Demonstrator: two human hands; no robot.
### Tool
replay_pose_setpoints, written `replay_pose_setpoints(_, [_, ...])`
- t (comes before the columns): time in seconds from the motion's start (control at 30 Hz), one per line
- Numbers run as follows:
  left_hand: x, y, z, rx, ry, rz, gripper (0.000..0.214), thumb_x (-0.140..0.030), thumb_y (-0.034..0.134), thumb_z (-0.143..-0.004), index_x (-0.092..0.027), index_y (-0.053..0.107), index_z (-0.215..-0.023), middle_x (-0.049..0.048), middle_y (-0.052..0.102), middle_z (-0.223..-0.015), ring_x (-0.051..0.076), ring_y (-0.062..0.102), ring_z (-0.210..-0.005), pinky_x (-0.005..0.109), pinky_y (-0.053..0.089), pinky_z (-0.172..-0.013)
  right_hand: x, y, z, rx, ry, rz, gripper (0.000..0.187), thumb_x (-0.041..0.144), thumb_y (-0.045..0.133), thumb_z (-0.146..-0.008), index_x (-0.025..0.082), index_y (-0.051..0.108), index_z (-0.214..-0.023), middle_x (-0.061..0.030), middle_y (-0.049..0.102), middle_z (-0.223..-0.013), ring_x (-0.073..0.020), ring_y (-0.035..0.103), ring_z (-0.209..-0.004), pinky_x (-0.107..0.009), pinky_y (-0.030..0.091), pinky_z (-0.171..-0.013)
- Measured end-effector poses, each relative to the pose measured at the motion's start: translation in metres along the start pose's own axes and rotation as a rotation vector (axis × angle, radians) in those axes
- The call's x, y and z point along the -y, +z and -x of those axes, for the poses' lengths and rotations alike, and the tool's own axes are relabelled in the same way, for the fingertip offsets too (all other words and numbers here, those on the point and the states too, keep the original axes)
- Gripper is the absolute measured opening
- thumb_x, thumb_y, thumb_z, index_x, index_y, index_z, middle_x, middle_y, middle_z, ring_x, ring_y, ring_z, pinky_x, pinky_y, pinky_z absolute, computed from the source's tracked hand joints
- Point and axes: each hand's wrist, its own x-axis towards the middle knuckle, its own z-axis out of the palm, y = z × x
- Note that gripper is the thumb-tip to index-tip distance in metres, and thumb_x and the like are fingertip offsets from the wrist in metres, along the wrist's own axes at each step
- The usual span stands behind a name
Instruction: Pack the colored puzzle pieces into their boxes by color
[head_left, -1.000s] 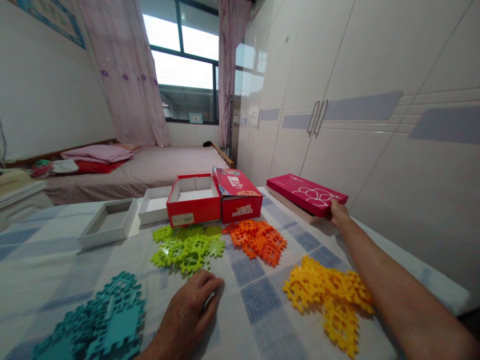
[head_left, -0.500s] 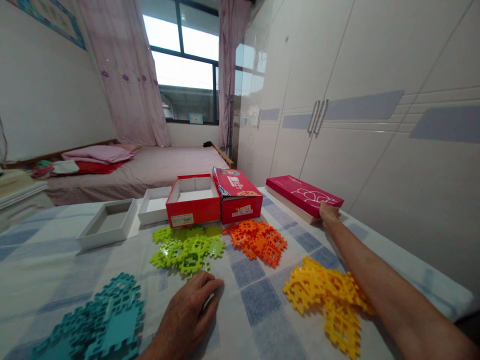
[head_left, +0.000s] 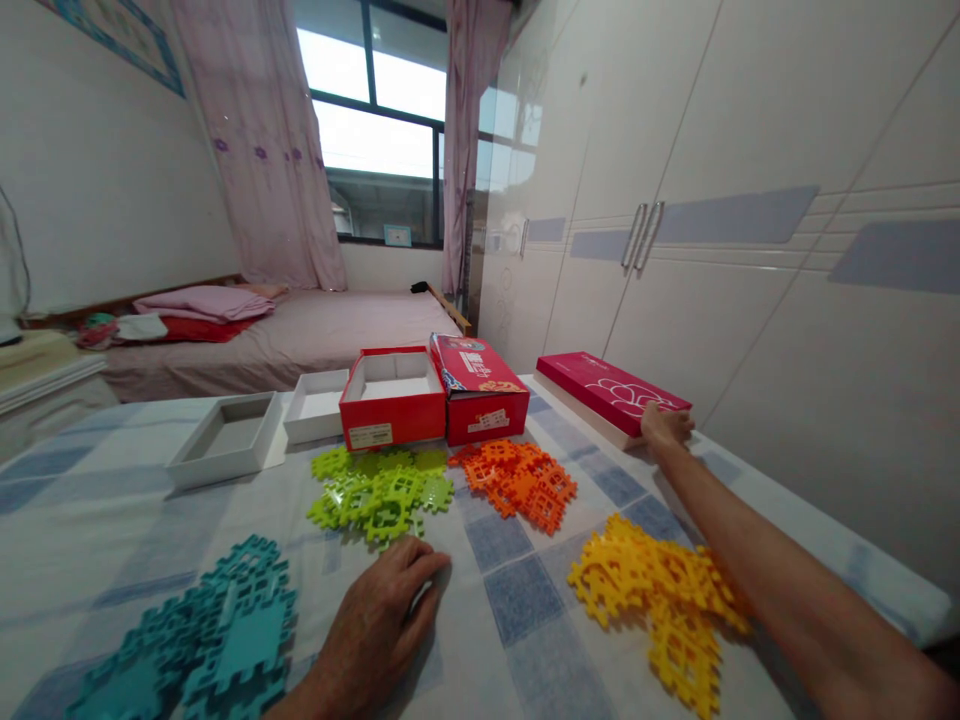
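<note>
My right hand (head_left: 666, 426) reaches forward to the near right end of a flat magenta box (head_left: 600, 385) with a white line pattern. Its fingers grip the edge of that box, partly hidden by the hand itself. My left hand (head_left: 394, 605) rests on the tablecloth, fingers loosely curled in with nothing visible in them. Just beyond it lies a pile of lime-green interlocking plastic pieces (head_left: 382, 490). Orange pieces (head_left: 521, 480) sit farther right, and yellow pieces (head_left: 652, 580) lie beside my right forearm. A heap of teal pieces (head_left: 247, 640) is to the left of my left hand.
Along the table's far side stand a grey-white open tray (head_left: 180, 460), a white open tray (head_left: 300, 425), an open red box (head_left: 397, 420) and a red printed box (head_left: 487, 400). A checked cloth (head_left: 525, 600) covers the table. White wardrobe doors (head_left: 750, 330) rise at right; a bed (head_left: 360, 315) is behind.
The view has shifted slightly, so things sit a little farther right in it. Both hands keep nearly the same places, the right one still at the magenta box.
</note>
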Motion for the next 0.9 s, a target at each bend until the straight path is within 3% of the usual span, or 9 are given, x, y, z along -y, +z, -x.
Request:
replay_pose_setpoints(0.1, [-0.002,-0.001,0.0,0.017,-0.01,0.004,0.027,-0.019,0.041,-0.089,-0.019,0.064,-0.101,0.0079,0.061,-0.095,0.019,0.059,-0.088,0.031,0.048,-0.078,0.016,-0.004,0.024,0.067,-0.288,-0.012,0.064,0.039,0.049,-0.078,0.011,0.038,-0.135,-0.0199,0.034,-0.144,-0.0328,0.032,-0.133,-0.052,0.027,-0.107])
replay_pose_setpoints(0.2, [-0.003,-0.002,-0.001,0.025,-0.014,0.01,0.027,-0.02,0.04,-0.089,-0.019,0.064,-0.101,0.008,0.061,-0.095,0.019,0.058,-0.088,0.032,0.048,-0.079,0.037,0.0,0.059,0.283,-0.779,0.004,0.054,0.035,0.05,-0.078,0.011,0.05,-0.127,-0.0172,0.05,-0.132,-0.0279,0.043,-0.125,-0.043,0.034,-0.105])
replay_pose_setpoints(0.27, [-0.003,-0.002,-0.001,0.024,-0.02,0.013,0.027,-0.02,0.04,-0.089,-0.019,0.064,-0.101,0.0079,0.06,-0.095,0.019,0.058,-0.088,0.032,0.047,-0.079,0.052,0.005,0.087,0.353,-1.072,0.054,0.052,0.032,0.05,-0.079,0.011,0.052,-0.126,-0.0171,0.051,-0.131,-0.028,0.043,-0.124,-0.044,0.035,-0.103])
replay_pose_setpoints(0.37, [-0.003,-0.001,-0.001,0.019,-0.026,0.021,0.027,-0.019,0.041,-0.088,-0.02,0.064,-0.101,0.0077,0.06,-0.096,0.019,0.058,-0.089,0.032,0.047,-0.08,0.073,0.011,0.128,0.378,-1.322,0.158,0.052,0.033,0.051,-0.082,0.015,0.05,-0.131,-0.0136,0.048,-0.138,-0.0274,0.04,-0.127,-0.045,0.037,-0.099])
replay_pose_setpoints(0.57, [-0.002,0.0,-0.001,-0.009,-0.016,0.026,0.025,-0.018,0.041,-0.087,-0.02,0.064,-0.098,0.0073,0.061,-0.096,0.019,0.058,-0.089,0.031,0.047,-0.079,0.099,0.027,0.174,0.397,-1.481,0.359,0.04,0.034,0.048,-0.089,0.023,0.053,-0.126,-0.0082,0.057,-0.13,-0.0246,0.044,-0.123,-0.043,0.033,-0.095])
replay_pose_setpoints(0.73, [-0.001,0.0,-0.001,-0.005,-0.02,0.029,0.025,-0.017,0.042,-0.087,-0.02,0.064,-0.098,0.0074,0.061,-0.096,0.019,0.058,-0.09,0.031,0.046,-0.079,0.103,0.038,0.181,0.33,-1.514,0.533,0.028,0.032,0.043,-0.093,0.02,0.057,-0.114,-0.0098,0.066,-0.111,-0.025,0.055,-0.106,-0.041,0.033,-0.087])
replay_pose_setpoints(0.9, [-0.001,0.002,-0.001,-0.01,-0.024,0.044,0.026,-0.018,0.041,-0.088,-0.02,0.064,-0.099,0.0074,0.06,-0.096,0.019,0.057,-0.09,0.031,0.046,-0.08,0.108,0.037,0.18,0.322,-1.543,0.569,0.034,0.041,0.046,-0.091,0.02,0.056,-0.117,-0.0126,0.063,-0.112,-0.0263,0.056,-0.103,-0.04,0.032,-0.086])
